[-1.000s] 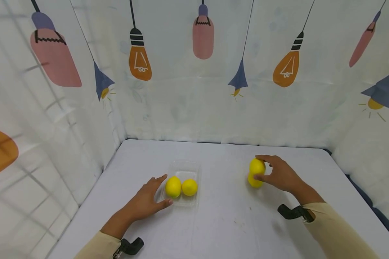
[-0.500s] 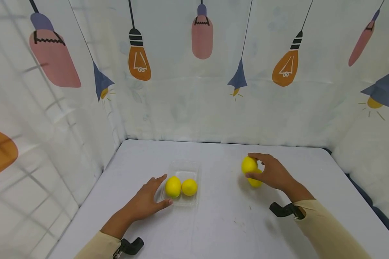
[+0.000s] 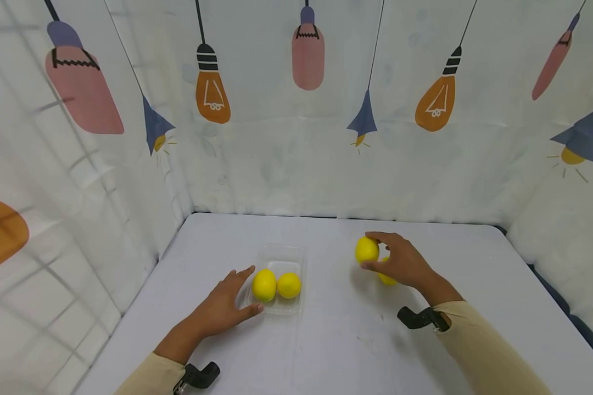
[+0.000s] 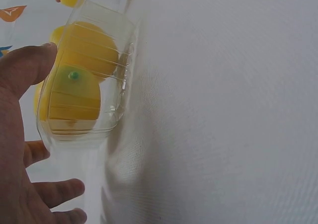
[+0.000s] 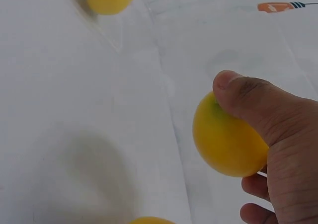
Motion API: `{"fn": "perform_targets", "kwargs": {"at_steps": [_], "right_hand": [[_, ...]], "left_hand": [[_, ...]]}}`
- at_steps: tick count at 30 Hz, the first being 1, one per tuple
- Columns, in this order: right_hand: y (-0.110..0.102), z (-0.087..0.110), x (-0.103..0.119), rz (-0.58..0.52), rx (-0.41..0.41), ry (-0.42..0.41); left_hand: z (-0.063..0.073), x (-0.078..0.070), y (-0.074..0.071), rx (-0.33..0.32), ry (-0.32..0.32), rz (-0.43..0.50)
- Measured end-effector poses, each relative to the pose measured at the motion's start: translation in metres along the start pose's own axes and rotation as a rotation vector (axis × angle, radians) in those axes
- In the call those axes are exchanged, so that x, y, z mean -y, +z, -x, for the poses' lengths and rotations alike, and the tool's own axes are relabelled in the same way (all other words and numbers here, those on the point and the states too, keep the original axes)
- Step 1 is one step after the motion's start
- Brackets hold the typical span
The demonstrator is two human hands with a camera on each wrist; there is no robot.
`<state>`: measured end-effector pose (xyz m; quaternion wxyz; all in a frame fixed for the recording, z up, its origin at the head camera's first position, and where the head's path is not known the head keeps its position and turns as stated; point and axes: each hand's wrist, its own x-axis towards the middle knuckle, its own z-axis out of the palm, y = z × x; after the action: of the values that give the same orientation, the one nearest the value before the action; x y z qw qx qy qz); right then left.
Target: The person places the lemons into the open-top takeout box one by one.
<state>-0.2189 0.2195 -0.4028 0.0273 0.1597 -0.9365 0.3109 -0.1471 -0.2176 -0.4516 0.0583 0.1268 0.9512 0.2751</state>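
My right hand [image 3: 404, 262] pinches a yellow lemon [image 3: 365, 250] between thumb and fingertips, raised above the table; in the right wrist view its greenish end shows under the thumb. A second lemon [image 3: 387, 280] lies on the table, partly hidden behind that hand. To the left, a clear plastic tray [image 3: 283, 253] holds two lemons, a bigger one [image 3: 264, 285] and a rounder one [image 3: 289, 286], side by side. Around the tray's near left corner my left hand [image 3: 222, 308] rests with fingers spread, the thumb [image 4: 35, 67] right at the rim.
A white-covered table [image 3: 326, 351] carries everything. Behind it hangs a pale cloth [image 3: 286, 164] printed with lamps and bulbs, which also closes off both sides. Small dark specks [image 3: 359, 338] dot the table front. Between tray and right hand lies bare tabletop.
My right hand has carried its lemon leftward and slightly up, away from the lemon lying on the table. The left hand and tray have stayed put.
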Motion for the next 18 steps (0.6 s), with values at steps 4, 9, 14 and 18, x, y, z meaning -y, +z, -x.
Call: {"fn": "perform_targets", "kwargs": {"at_steps": [4,9,14,18], "right_hand": [[0.005,-0.003,0.003,-0.016,-0.003,-0.011],[0.010,-0.007,0.010,-0.037,-0.003,-0.044],[0.014,-0.009,0.015,-0.055,0.000,-0.064],[0.017,-0.011,0.018,-0.050,0.006,-0.063]], "left_hand": [[0.000,0.000,0.000,0.002,-0.014,0.003],[0.001,-0.001,0.000,0.000,-0.015,0.007],[0.001,-0.002,-0.001,0.001,-0.014,0.007],[0.001,-0.002,-0.002,0.005,-0.015,0.010]]}}
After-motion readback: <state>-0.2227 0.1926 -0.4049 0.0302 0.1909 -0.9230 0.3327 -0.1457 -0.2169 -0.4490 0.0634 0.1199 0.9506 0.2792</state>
